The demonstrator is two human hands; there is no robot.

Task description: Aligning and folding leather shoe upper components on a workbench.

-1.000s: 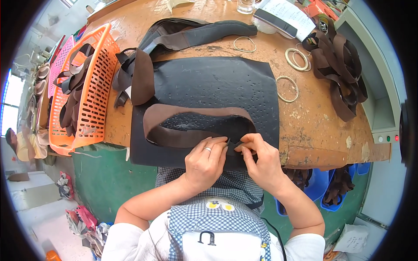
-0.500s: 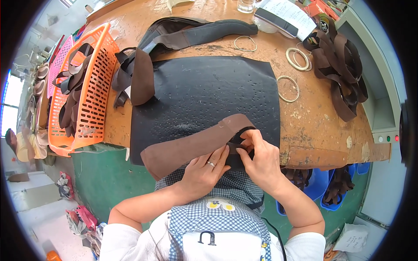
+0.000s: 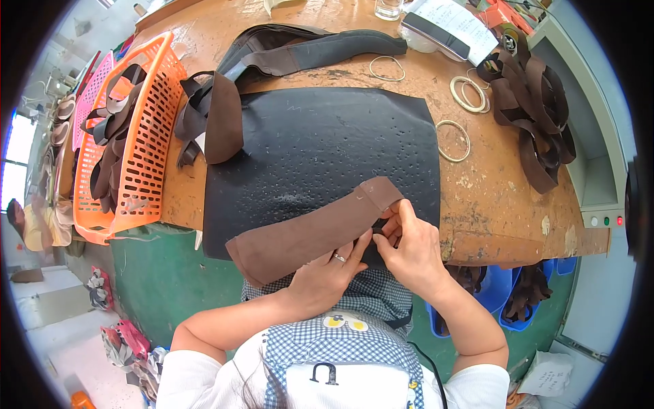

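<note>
A brown, leather-like strip point(image 3: 306, 235), joined near its right end, lies slantwise above the near part of a black pitted mat point(image 3: 327, 136). My left hand point(image 3: 334, 269), with a ring on one finger, is under the strip's lower edge, its fingers closed on the strip's underside. At the right end my right hand point(image 3: 412, 249) pinches the strip's turned-under part between thumb and fingers. Both sets of fingertips nearly meet. What lies between them is partly hidden by the strip.
An orange basket point(image 3: 146, 136) of brown strips stands at the left. More brown strips point(image 3: 535, 116) are heaped at the right, near several cream rings point(image 3: 453, 141). Long dark strips point(image 3: 306, 54), a phone point(image 3: 436, 35) and a glass point(image 3: 388, 8) lie farther back. Blue bins point(image 3: 494, 293) sit below the table.
The strip has shifted slightly right, and its right end now lies flatter and hides more of the turned-under part. Both hands have moved a little to the right with it.
</note>
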